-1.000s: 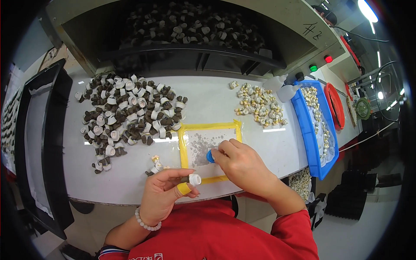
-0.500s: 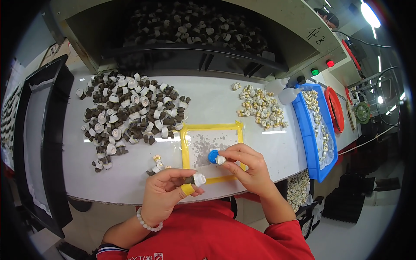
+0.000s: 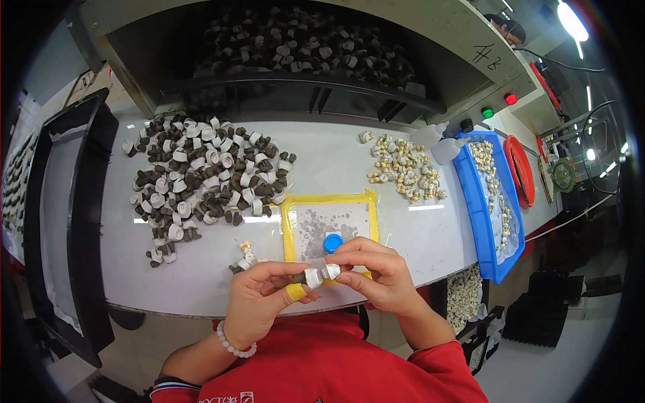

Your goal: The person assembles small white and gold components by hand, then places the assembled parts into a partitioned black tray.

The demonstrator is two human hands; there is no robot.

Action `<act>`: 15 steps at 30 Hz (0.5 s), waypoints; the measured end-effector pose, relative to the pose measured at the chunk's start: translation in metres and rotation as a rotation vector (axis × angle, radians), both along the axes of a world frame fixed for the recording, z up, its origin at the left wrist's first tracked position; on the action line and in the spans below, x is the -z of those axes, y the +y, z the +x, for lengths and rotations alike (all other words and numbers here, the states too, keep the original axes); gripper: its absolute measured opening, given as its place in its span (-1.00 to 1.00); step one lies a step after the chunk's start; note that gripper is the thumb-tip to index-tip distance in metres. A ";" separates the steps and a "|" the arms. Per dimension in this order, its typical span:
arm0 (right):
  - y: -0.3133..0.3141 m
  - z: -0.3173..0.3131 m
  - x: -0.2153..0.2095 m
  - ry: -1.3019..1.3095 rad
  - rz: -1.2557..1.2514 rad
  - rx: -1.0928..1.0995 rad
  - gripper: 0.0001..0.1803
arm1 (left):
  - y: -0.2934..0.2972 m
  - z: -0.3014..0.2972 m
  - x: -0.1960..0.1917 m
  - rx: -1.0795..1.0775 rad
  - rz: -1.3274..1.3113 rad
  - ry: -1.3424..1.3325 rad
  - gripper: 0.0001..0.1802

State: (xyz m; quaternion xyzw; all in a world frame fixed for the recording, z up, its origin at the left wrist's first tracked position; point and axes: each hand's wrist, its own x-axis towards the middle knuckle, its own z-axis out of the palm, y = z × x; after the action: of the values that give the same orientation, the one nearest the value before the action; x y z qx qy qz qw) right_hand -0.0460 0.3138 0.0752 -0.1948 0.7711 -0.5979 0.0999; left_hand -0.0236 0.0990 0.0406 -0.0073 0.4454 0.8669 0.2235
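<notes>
Between the pinched fingers of my left hand point(image 3: 256, 294) is a dark-and-white figurine part point(image 3: 312, 278), its white end facing right. Yellow tape wraps a finger of that hand. My right hand point(image 3: 381, 274) pinches a small white-and-gold figurine part point(image 3: 331, 271) close against that white end; I cannot tell whether the two touch. Just beyond my right fingers stands a round blue cap point(image 3: 332, 243) on a spotted square edged with yellow tape point(image 3: 289, 232). A few small pieces point(image 3: 246, 254) lie beyond my left hand.
A large heap of dark-and-white parts point(image 3: 211, 171) covers the left of the table. White-and-gold parts point(image 3: 406, 169) lie at right, by white squeeze bottles point(image 3: 446, 149) and a blue tray point(image 3: 496, 265). A black tray point(image 3: 93, 201) stands far left; a dark bin point(image 3: 269, 84) spans the back.
My right hand has moved from the blue cap toward me, bringing its white-and-gold part up to the white end of the piece in my left hand.
</notes>
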 end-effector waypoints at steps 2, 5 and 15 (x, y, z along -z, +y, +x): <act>-0.001 0.000 -0.002 0.004 0.016 -0.005 -0.70 | 0.000 0.000 0.000 -0.003 0.006 0.002 -0.71; -0.002 0.002 0.000 0.035 0.051 -0.012 -0.70 | 0.003 0.001 0.001 -0.018 0.007 0.015 -0.72; -0.005 -0.001 0.004 -0.002 0.025 -0.066 -0.73 | -0.005 -0.003 -0.007 0.043 -0.085 0.057 -0.72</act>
State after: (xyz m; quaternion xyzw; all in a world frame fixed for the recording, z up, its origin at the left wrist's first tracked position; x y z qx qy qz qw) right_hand -0.0468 0.3092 0.0713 -0.2185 0.7714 -0.5849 0.1228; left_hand -0.0261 0.0938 0.0476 0.0177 0.4883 0.8420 0.2287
